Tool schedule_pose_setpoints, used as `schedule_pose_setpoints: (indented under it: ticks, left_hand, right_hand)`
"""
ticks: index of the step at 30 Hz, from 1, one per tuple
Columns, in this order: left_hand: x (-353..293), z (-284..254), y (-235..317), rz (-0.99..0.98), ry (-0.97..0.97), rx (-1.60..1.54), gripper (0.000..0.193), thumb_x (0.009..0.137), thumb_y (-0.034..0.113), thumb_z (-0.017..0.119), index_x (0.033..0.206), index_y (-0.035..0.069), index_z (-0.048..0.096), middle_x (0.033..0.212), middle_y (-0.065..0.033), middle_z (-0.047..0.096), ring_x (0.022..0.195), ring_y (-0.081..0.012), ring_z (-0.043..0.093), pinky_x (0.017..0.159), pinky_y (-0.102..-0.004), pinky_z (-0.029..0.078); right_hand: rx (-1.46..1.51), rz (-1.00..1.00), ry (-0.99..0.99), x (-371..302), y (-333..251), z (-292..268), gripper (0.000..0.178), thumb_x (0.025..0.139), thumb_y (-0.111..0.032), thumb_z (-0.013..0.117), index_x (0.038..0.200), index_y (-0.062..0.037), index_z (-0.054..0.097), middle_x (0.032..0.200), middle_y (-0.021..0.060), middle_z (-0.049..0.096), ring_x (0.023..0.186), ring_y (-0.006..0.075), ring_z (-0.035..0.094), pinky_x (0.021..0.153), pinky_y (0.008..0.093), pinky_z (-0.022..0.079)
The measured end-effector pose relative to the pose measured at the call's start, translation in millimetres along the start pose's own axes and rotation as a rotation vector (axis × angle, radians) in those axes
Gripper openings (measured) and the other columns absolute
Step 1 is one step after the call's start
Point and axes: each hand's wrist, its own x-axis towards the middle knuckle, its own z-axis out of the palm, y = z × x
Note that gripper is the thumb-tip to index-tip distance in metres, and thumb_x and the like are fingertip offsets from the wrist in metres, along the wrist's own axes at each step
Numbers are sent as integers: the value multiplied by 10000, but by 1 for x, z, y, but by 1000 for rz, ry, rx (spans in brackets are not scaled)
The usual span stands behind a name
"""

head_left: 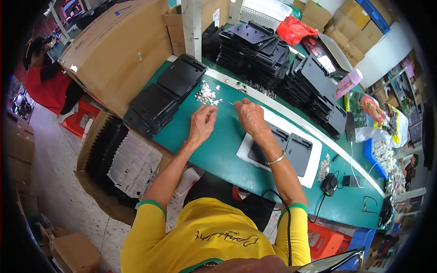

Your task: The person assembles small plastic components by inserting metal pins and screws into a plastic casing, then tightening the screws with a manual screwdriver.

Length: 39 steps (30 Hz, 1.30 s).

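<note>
My left hand point(203, 122) is over the green table, its fingers curled and thumb drawn in. Whatever it may pinch is too small to make out. Just beyond it lies a loose pile of small silvery metal parts point(207, 94). My right hand point(249, 113) is closed around a thin metal tool point(231, 103), whose tip points left toward the pile; its kind is hidden by the fingers. Under my right forearm, two black plastic panels point(298, 154) lie side by side on a white foam sheet point(311, 176).
Black panels are stacked at left point(152, 109) and along the back point(255, 52). A white rail point(282, 113) crosses the table point(218, 159). A black cable point(288, 227) runs by my right arm. A large carton point(118, 50) stands left; another person point(45, 82) sits beyond.
</note>
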Motion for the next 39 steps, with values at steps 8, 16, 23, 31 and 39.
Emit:
schedule_pose_setpoints:
  ticks: [8, 16, 23, 31, 39]
  left_hand:
    - [2, 1, 2, 38, -59, 97, 139, 853, 34, 601, 988, 22, 628, 863, -114, 606, 675, -240, 623, 581, -332, 514]
    - [4, -1, 18, 37, -37, 51, 133, 862, -2, 592, 985, 10, 643, 920, -90, 637, 719, -172, 632, 563, -271, 496]
    - [-2, 34, 82, -298, -330, -671, 226, 923, 113, 599, 1100, -27, 612, 988, -112, 648, 782, -157, 636, 642, -265, 529]
    - [-22, 102, 125, -325, -629, -828, 248, 930, 91, 590, 1139, -41, 605, 928, -122, 673, 762, -140, 647, 661, -235, 541]
    - [-38, 126, 135, -350, -654, -737, 185, 923, 86, 598, 1067, -26, 634, 884, -122, 683, 741, -148, 672, 631, -228, 545]
  right_hand:
    - [17, -65, 88, 21, -4, 33, 83, 810, -92, 534, 861, -61, 592, 818, 151, 574, 738, 330, 648, 629, 430, 530]
    - [440, -10, 408, -18, 5, -22, 80, 823, -52, 639, 889, -17, 668, 754, 152, 602, 643, 316, 598, 595, 394, 477]
    - [413, 70, 513, -105, 18, -65, 126, 790, -35, 673, 914, -49, 692, 771, 97, 628, 655, 257, 632, 545, 342, 494]
    - [182, 181, 593, -177, 38, -75, 141, 779, -53, 692, 919, -67, 682, 792, 74, 622, 656, 250, 631, 557, 334, 504]
    - [482, 378, 704, -200, 48, -71, 79, 802, 0, 664, 879, -19, 658, 790, 88, 624, 671, 221, 620, 591, 312, 490]
